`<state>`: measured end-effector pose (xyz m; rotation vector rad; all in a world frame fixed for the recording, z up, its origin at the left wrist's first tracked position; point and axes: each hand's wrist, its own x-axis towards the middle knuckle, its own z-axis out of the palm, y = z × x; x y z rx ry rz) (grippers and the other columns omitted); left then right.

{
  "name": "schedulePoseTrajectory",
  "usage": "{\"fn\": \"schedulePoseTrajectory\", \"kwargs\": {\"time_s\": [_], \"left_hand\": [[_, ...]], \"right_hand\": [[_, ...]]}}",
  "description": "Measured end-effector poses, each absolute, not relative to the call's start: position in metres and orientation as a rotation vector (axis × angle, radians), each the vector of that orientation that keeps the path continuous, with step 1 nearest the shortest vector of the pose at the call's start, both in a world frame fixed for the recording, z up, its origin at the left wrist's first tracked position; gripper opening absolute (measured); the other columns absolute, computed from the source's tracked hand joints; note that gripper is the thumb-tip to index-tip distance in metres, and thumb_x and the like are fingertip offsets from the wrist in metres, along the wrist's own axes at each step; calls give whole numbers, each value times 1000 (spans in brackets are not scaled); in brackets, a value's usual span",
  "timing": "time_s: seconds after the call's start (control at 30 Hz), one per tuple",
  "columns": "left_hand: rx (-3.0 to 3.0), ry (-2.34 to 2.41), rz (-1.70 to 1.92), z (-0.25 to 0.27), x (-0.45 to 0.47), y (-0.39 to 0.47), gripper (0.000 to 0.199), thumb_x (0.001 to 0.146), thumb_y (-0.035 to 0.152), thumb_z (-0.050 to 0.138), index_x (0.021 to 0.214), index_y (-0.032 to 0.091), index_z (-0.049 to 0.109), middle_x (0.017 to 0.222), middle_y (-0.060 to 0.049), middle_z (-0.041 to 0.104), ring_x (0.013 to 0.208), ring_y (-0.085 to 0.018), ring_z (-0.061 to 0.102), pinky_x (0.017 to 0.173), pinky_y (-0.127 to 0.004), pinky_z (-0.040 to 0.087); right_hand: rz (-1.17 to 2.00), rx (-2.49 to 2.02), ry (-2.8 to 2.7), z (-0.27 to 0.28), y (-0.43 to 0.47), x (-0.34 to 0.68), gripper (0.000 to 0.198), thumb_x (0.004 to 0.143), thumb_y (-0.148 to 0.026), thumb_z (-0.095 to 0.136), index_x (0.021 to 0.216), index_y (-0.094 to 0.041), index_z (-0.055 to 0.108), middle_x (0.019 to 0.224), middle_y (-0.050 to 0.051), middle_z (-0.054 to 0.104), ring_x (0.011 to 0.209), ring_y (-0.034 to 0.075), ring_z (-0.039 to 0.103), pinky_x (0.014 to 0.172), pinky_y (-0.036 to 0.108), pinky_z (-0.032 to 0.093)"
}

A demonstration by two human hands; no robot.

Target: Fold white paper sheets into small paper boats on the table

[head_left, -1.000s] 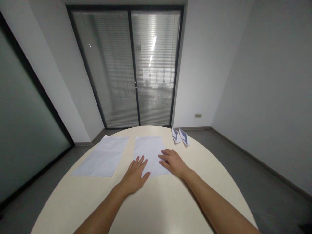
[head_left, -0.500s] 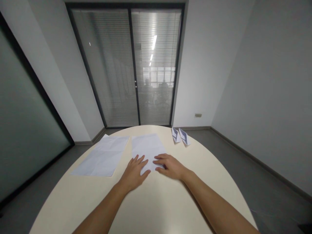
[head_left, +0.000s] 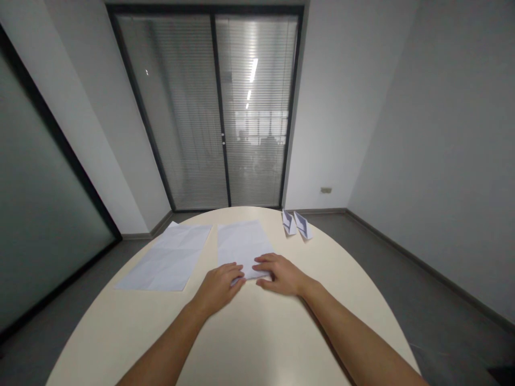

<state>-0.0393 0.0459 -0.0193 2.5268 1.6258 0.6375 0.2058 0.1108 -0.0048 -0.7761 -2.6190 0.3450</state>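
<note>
A pale rounded counter (head_left: pixel 249 332) fills my head view, blinds behind. My left hand (head_left: pixel 217 287) has curled since a moment ago, fingers pinching the near edge of the centre sheet (head_left: pixel 241 244); my right hand (head_left: pixel 279 273) presses flat beside it. A creased sheet (head_left: pixel 169 257) lies left, two folded papers (head_left: pixel 296 224) far right.

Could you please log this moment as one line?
left hand: pinching near edge of sheet | right hand: flat on same edge | second sheet: left, untouched
</note>
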Motion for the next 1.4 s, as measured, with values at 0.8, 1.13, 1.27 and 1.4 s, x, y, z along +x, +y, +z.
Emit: {"fn": "schedulePoseTrajectory", "kwargs": {"time_s": [0.8, 1.13, 1.27, 1.4], "left_hand": [[2163, 1713, 942, -30, -60, 53, 25, 95, 40, 51, 91, 25, 70, 90, -1, 75, 85, -21, 69, 75, -28, 44], [1899, 1718, 1192, -38, -63, 58, 36, 86, 48, 59, 108, 21, 68, 67, 2, 64, 61, -17, 60, 63, -27, 46], [1740, 1532, 1308, -43, -62, 61, 36, 82, 42, 64, 112, 22, 63, 86, -1, 71, 78, -18, 68, 76, -29, 52], [1579, 1365, 1391, -51, -62, 68, 44, 81, 42, 66, 118, 20, 56, 96, -5, 73, 89, -20, 71, 80, -31, 54]], "right_hand": [[565, -957, -2426, -19, 129, 225, 29, 98, -37, 49, 92, -20, 71, 88, 6, 74, 77, 20, 65, 68, 27, 43], [700, -1061, -2187, -31, 139, 227, 30, 96, -45, 52, 87, -19, 65, 77, 1, 67, 69, 17, 57, 63, 26, 37], [726, -1071, -2121, -32, 140, 228, 32, 96, -47, 52, 88, -19, 65, 75, 0, 64, 68, 16, 56, 62, 26, 37], [760, -1068, -2045, -34, 143, 227, 33, 95, -48, 54, 97, -18, 68, 83, 2, 69, 73, 18, 59, 65, 28, 42]]}}
